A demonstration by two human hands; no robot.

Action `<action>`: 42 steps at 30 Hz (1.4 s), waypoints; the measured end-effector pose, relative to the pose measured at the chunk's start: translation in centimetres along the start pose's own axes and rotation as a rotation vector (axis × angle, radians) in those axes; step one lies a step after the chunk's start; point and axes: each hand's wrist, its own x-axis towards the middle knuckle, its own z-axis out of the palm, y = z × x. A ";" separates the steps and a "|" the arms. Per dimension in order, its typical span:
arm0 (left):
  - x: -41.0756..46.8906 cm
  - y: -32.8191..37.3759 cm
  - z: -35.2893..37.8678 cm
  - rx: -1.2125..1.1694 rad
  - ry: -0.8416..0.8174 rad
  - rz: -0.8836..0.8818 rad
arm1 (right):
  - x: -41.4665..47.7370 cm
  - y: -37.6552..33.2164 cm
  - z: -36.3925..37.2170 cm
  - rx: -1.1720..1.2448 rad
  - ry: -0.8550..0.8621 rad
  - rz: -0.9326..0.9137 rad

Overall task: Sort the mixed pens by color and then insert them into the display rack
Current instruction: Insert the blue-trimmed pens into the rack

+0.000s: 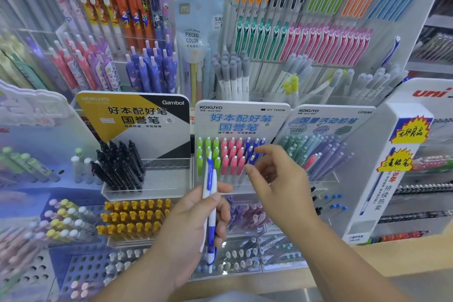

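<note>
Standing nearly upright in the left hand [193, 223], two blue-and-white pens [210, 193], as far as can be told, are what is left to place; they are held just in front of the lower left of the display rack [242, 117]. That rack already reads as sorted, with green pens [208, 152] on the left, pink pens [232, 154] in the middle and blue pens [252, 152] on the right. The sorting looks mostly done, and the job seems down to slotting these last ones into the blue column. The left grip is closed around the barrels, thumb across the front and fingers curled behind, forearm rising from the lower edge. The right hand [279, 184] hovers at the blue column, its grip loose and empty, fingers spread and gently bent; whether the fingertips touch the blue caps I cannot tell.
</note>
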 end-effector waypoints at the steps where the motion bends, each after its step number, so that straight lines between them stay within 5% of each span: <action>1: 0.1 0.0 0.1 0.025 -0.009 0.006 | -0.2 -0.6 -0.1 0.077 -0.021 0.019; 5: 0.1 0.0 0.8 0.111 -0.081 0.018 | -0.6 -2.1 -0.5 0.353 -0.296 0.136; 8: 0.2 0.0 1.0 0.129 -0.108 0.002 | -0.7 -2.5 -1.0 0.498 -0.351 0.208; 19: 0.9 -0.2 1.0 0.059 0.032 -0.061 | 1.0 -0.7 -5.5 0.755 -0.008 0.332; 23: 0.8 0.4 1.0 -0.006 0.074 -0.016 | 1.0 0.3 -6.2 0.734 -0.105 0.355; 30: 1.3 1.2 0.4 0.008 0.190 0.094 | 1.0 0.7 -7.3 0.375 -0.590 0.317; 42: 1.1 0.3 1.8 0.204 0.103 0.116 | -0.3 -0.5 -4.2 0.457 -0.702 0.237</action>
